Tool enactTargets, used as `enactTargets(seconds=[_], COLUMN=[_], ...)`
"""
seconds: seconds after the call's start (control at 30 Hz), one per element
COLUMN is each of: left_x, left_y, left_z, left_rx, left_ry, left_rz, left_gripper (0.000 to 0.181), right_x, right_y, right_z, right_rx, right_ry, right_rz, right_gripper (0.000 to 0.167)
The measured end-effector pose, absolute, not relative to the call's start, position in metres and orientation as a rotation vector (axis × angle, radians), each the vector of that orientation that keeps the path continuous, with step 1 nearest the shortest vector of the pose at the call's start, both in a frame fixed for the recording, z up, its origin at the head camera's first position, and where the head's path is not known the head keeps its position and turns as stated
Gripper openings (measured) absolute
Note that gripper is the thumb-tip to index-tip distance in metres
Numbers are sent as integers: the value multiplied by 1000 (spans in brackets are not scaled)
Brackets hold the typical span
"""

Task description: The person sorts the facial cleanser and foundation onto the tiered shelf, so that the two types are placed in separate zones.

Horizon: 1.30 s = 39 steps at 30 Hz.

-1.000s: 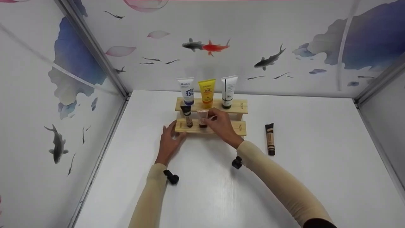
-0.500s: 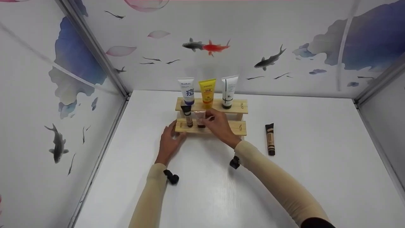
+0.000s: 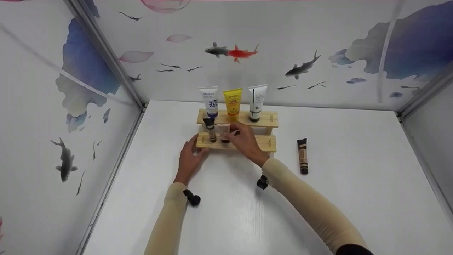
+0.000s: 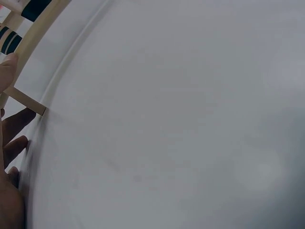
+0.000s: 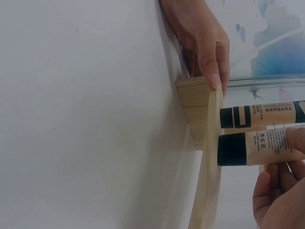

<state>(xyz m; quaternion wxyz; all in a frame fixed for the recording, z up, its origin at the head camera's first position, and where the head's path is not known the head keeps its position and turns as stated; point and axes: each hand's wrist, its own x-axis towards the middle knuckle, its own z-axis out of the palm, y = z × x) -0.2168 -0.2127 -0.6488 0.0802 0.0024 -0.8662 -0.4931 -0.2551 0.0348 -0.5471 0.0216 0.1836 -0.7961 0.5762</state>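
A two-tier wooden display rack (image 3: 265,141) stands on the white table. On its lower tier my right hand (image 3: 246,142) pinches a small pale pink squeeze tube (image 5: 267,149), which stands upright on its dark cap. The cap meets the shelf in the right wrist view. Just left of it stands a slim black and tan tube (image 3: 210,129). My left hand (image 3: 190,161) holds the rack's left end, thumb on the lower shelf's edge and fingers around the side by the leg (image 4: 28,101).
Along the upper tier stand a white and blue tube (image 3: 210,101), a yellow tube (image 3: 232,102) and a white tube with a dark cap (image 3: 257,101). Another black and tan tube (image 3: 303,156) lies on the table to the right. Printed walls enclose the table behind and at both sides.
Over the last second the right hand has shifted slightly left with the pink tube, bringing it nearer the slim tube. The left hand stays at the rack's end.
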Motion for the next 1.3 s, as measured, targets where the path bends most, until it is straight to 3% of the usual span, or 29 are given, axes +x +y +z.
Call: enactTargets(seconds=[0.47,1.0,1.3], left_x=[-216,-218,-217], left_y=[-212,-214,-214], left_z=[-651,-651,-652], left_rx=[-12,33,28], left_ry=[-2582,-2641,-2636], left_rz=[-1485,-1427,-1454], left_gripper=[88,90,92], right_x=[-253,-237,-231], right_y=[50,113,151], right_z=[-553,-563,-565], right_rx=[604,591,576], right_ry=[-2491,-2448,-2413], right_rz=[1782,1783,1776], right_gripper=[18,29,21])
